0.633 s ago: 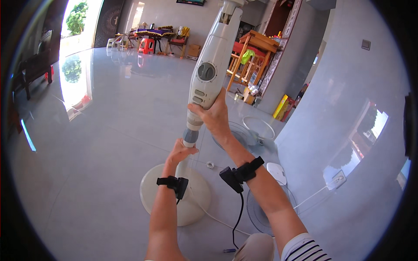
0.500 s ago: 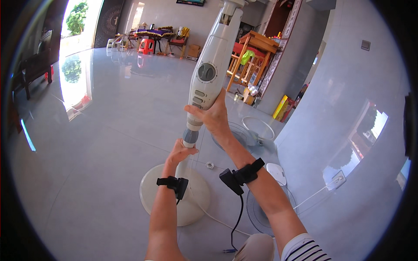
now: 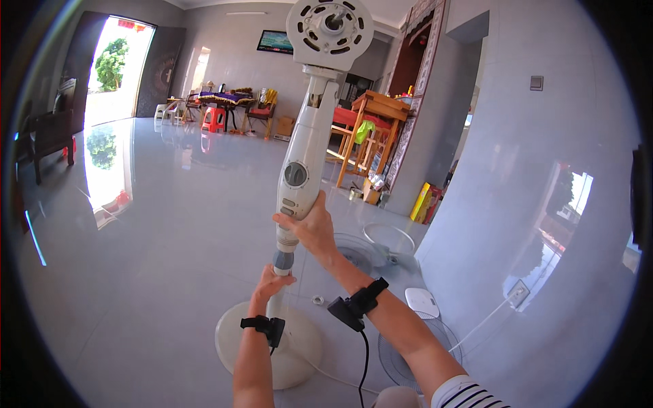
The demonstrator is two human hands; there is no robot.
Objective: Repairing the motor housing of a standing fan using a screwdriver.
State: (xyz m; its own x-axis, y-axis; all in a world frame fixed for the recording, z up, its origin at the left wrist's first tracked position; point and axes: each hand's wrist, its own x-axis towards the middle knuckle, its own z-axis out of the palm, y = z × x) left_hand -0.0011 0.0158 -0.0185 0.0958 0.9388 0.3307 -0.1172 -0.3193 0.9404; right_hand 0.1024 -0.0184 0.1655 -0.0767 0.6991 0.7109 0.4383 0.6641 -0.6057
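- Plainly, we hold one white fan stand (image 3: 304, 144): right hand (image 3: 314, 228) curled around it, left hand (image 3: 273, 281) wrapped just beneath.
- One round base (image 3: 303, 333) sits below both hands.
- One wall socket (image 3: 519, 293) is to their right.

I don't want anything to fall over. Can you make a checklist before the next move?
1. Right hand on the fan body: ok.
2. Left hand on the pole, under the grey collar: ok.
3. Round base flat on the floor: ok.
4. Tight grey collar: cannot tell.
5. Round grille apart from the base: ok.
6. Fan body unplugged: cannot tell; a white cord enters the wall socket.
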